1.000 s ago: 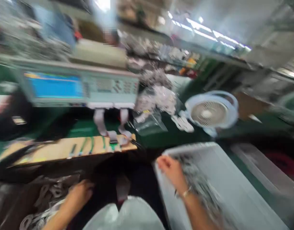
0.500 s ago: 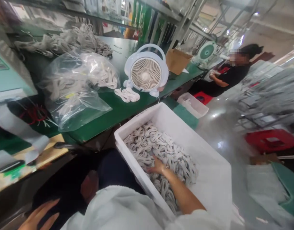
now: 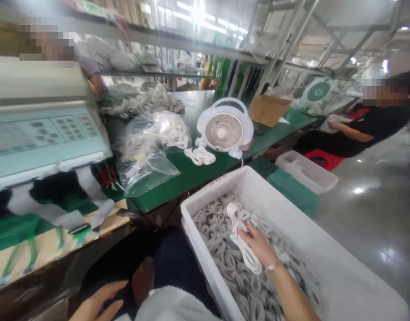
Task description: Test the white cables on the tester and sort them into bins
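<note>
In the white bin [image 3: 325, 263], the right hand [image 3: 258, 245] pinched a coiled white cable [image 3: 240, 232] clear of the pile; the left hand [image 3: 97, 305] rested on the lap, fingers loosely spread.

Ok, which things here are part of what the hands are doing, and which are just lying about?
In hand:
right hand, gripping a white cable bundle
white bin full of coiled cables
left hand, low near the lap, holding nothing visible

Lying about:
fan
bag of cables
loose coil by the fan
tester
cardboard box
small bin
</note>
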`<state>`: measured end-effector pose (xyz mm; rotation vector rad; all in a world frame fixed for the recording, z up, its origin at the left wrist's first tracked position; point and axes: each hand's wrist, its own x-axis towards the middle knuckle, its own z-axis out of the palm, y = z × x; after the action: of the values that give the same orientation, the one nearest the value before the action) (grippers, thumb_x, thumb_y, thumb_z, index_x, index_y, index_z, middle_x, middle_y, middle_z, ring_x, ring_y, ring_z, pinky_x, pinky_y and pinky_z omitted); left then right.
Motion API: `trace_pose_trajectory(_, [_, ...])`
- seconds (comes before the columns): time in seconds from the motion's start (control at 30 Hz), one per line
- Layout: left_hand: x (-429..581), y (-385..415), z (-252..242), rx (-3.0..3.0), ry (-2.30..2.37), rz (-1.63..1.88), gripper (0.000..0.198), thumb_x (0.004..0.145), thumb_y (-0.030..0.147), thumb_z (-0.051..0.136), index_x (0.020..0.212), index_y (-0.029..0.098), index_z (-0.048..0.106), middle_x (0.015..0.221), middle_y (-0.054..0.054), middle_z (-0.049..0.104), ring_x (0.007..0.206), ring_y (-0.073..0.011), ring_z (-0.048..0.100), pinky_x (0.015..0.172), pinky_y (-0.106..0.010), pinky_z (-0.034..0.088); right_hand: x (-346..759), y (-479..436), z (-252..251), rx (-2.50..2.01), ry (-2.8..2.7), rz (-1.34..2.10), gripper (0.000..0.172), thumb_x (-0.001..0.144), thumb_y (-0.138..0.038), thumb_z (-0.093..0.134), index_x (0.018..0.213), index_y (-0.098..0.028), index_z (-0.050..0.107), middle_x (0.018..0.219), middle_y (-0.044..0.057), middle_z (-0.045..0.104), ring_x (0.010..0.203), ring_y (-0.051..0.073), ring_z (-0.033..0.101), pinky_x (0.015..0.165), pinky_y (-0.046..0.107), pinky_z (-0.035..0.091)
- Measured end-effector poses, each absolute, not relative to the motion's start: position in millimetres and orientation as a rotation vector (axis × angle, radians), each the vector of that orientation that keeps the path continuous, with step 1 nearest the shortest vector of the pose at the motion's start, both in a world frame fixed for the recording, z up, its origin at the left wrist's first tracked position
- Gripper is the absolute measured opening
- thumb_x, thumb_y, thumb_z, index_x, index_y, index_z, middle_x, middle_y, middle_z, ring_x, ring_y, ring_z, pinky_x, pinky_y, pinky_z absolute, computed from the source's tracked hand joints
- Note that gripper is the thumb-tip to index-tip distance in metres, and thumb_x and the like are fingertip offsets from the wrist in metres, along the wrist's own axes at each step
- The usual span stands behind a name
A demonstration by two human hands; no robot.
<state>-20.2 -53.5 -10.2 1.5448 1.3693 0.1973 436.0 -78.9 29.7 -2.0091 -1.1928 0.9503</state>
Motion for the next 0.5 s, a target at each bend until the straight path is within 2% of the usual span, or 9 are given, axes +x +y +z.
trace_pose_trajectory(0.07, [19, -45, 31, 1.446, 1.163, 0.313, 0.036, 0.069, 0.040, 0.052, 0.103, 0.028, 0.055, 0.110, -0.001, 0.055, 0.101, -0.0211, 0.050, 0.087, -0.032, 0.041, 390, -61, 63, -1.648, -1.147, 1.398, 0.040, 0.074, -0.042, 0.049, 0.106, -0.017, 0.050, 0.076, 0.003, 0.059, 0.060, 0.014, 0.053, 0.056, 0.026, 0.043])
trace_pose_trajectory(0.13, [45, -36, 69, 1.339, 0.982, 0.456, 0.040, 0.068, 0.038, 0.056, 0.105, 0.026, 0.053, 0.108, -0.003, 0.056, 0.097, -0.0197, 0.051, 0.085, -0.030, 0.041, 336, -47, 89, -1.368, -1.185, 1.733, 0.038, 0.070, -0.041, 0.057, 0.098, -0.015, 0.055, 0.068, 0.000, 0.056, 0.054, 0.011, 0.049, 0.052, 0.023, 0.040])
trace_pose_trajectory(0.2, [52, -28, 94, 1.186, 0.915, 0.582, 0.040, 0.070, 0.041, 0.053, 0.105, 0.021, 0.053, 0.093, -0.006, 0.060, 0.085, -0.0176, 0.054, 0.074, -0.028, 0.044, 287, -36, 109, -1.209, -1.362, 1.897, 0.034, 0.067, -0.036, 0.060, 0.094, -0.015, 0.058, 0.067, -0.001, 0.054, 0.056, 0.010, 0.048, 0.054, 0.021, 0.039])
trace_pose_trajectory(0.27, [41, -24, 104, 0.978, 0.920, 0.579, 0.043, 0.074, 0.048, 0.043, 0.099, 0.016, 0.055, 0.081, -0.007, 0.059, 0.067, -0.0141, 0.054, 0.057, -0.024, 0.044, 249, -27, 123, -1.116, -1.708, 1.857, 0.025, 0.067, -0.030, 0.060, 0.089, -0.018, 0.061, 0.073, 0.000, 0.055, 0.065, 0.012, 0.050, 0.060, 0.022, 0.039])
trace_pose_trajectory(0.33, [21, -25, 101, 0.820, 0.860, 0.514, 0.047, 0.075, 0.051, 0.038, 0.096, 0.013, 0.056, 0.077, -0.008, 0.059, 0.059, -0.0113, 0.051, 0.051, -0.021, 0.039, 222, -19, 130, -1.049, -2.089, 1.683, 0.017, 0.067, -0.024, 0.059, 0.083, -0.021, 0.064, 0.077, -0.001, 0.055, 0.073, 0.013, 0.050, 0.066, 0.022, 0.038])
trace_pose_trajectory(0.43, [-3, -35, 88, 0.782, 0.730, 0.484, 0.039, 0.067, 0.037, 0.059, 0.098, 0.014, 0.053, 0.083, -0.005, 0.059, 0.068, -0.0101, 0.051, 0.059, -0.018, 0.037, 195, -6, 127, -1.043, -2.399, 1.492, 0.012, 0.067, -0.022, 0.057, 0.075, -0.024, 0.066, 0.076, -0.001, 0.056, 0.070, 0.014, 0.051, 0.066, 0.021, 0.037])
trace_pose_trajectory(0.5, [-11, -42, 80, 0.799, 0.715, 0.524, 0.049, 0.056, 0.019, 0.069, 0.102, 0.018, 0.051, 0.087, -0.003, 0.058, 0.072, -0.0101, 0.051, 0.061, -0.018, 0.036, 181, 3, 119, -1.071, -2.430, 1.467, 0.014, 0.065, -0.021, 0.057, 0.076, -0.024, 0.066, 0.078, 0.000, 0.058, 0.071, 0.015, 0.052, 0.067, 0.022, 0.038])
